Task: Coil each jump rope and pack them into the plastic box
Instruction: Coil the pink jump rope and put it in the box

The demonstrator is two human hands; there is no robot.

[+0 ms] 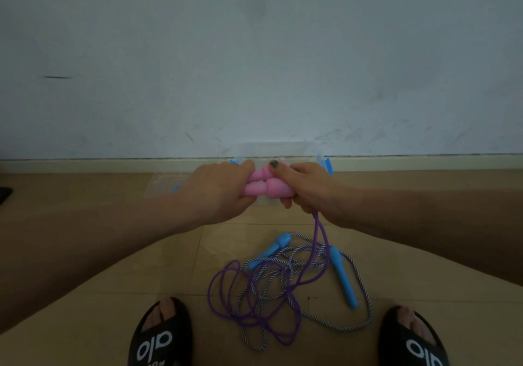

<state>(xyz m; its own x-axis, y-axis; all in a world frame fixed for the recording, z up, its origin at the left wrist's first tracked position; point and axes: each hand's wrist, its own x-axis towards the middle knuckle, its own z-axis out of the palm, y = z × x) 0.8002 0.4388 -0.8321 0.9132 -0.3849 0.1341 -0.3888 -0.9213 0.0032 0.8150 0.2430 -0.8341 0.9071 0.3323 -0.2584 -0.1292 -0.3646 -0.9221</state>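
Both hands hold the two pink handles [256,186] side by side above the floor [113,266], in front of the clear box [280,150] that stands against the skirting at the floor's far edge. The left hand [215,193] has its fingers curled round the handles' left ends; the right hand [308,188] wraps their thicker right ends, thumb laid over the top. Pairing the handles this way probably gives one firm core to wind the cord round, so the coil will not spring apart. From under the right hand the purple cord [240,297] drops to the floor, where it lies in loose loops between the person's two black slippers [158,337], so coiling of this rope looks barely begun. It is tangled over a second rope, a striped cord [351,329] with two blue handles [342,276], which lies untouched on the floor. The crossing loops could drag the striped rope along when the purple one is wound in. Whether the box holds anything cannot be told; the hands hide most of it.
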